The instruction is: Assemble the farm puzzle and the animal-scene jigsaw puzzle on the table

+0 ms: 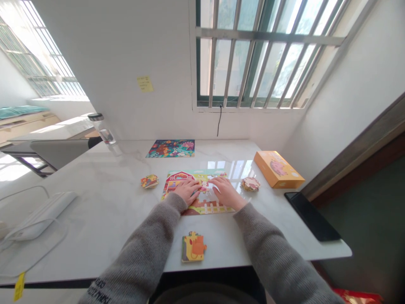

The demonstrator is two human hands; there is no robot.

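A farm-picture jigsaw puzzle [181,175], with a red barn and a white fence, lies flat on the white table in front of me. My left hand [187,192] rests on its middle left part, fingers stretched out over the pieces. On the right half of the puzzle is my right hand [225,193], its thumb and fingers apart and the fingertips close to a small pinkish part of the picture. Nothing shows gripped in either hand, though the palms are hidden. Stacks of puzzle pieces lie left [149,181], right [250,184] and nearest me [193,248].
Behind the puzzle lies a dark colourful picture sheet [171,148]. An orange box [278,169] and a black flat device [313,216] are at the right. A glass bottle [103,130] stands back left. A white power strip [47,216] with cables lies left.
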